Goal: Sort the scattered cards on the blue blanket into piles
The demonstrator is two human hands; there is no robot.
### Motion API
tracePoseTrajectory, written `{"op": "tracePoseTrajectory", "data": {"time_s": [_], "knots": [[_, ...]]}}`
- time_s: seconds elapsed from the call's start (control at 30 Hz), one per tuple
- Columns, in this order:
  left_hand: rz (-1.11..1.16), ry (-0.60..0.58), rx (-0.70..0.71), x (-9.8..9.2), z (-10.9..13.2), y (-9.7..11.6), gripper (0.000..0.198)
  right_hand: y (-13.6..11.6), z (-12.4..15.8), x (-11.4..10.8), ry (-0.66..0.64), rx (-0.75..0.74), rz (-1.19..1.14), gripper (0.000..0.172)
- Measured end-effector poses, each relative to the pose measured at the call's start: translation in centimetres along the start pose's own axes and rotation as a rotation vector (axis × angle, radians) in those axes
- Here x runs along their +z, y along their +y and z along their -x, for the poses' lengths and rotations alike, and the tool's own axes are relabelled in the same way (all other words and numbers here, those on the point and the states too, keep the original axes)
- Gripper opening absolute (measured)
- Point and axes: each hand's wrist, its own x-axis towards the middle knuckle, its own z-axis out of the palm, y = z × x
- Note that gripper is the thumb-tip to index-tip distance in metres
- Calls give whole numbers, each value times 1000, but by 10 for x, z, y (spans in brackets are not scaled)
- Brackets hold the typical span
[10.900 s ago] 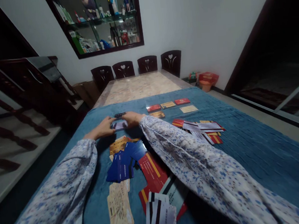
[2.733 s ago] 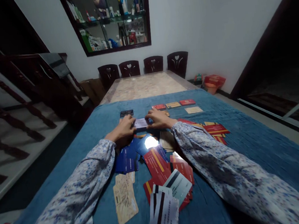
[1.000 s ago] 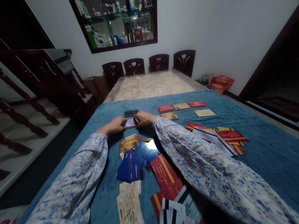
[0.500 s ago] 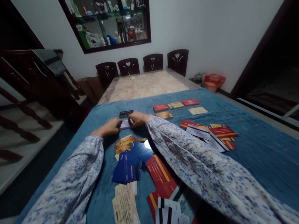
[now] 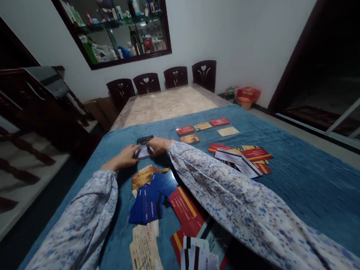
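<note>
A stack of pale cards lies on the blue cloth, just below a black card stack. My left hand grips its left side, and my right hand grips its right side. Nearer to me are gold cards, fanned blue cards, beige cards, red cards and white striped cards. Small stacks in red, yellow, red and gold stand to the right, beside a cream card.
A loose pile of red, yellow and white cards lies right of my right sleeve. The bare marble tabletop extends beyond the cloth, with dark chairs behind it. Wooden stair railings are at left.
The camera view has shifted, so the table and cards appear further left. Both hands remain at the pale card stack.
</note>
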Motion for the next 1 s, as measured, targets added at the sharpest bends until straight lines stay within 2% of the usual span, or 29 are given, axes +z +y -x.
{"op": "tracePoseTrajectory", "data": {"time_s": [0.1, 0.2, 0.33, 0.5, 0.73, 1.0], "knots": [[23, -9, 20, -7, 9, 1, 79, 2, 3, -2, 16, -20, -9, 35], [40, 34, 52, -11, 15, 3, 77, 6, 7, -3, 69, -44, -4, 40], [85, 164, 147, -14, 16, 10, 59, 14, 15, -5, 142, -54, 24, 39], [136, 295, 266, -15, 13, 27, 37, 20, 35, -12, 173, 19, 44, 28], [176, 347, 361, -11, 8, 68, 24, 29, 81, -20, 210, 64, 96, 28], [168, 329, 445, -3, 1, 126, 18, 55, 139, -17, 236, 111, 96, 24]]}}
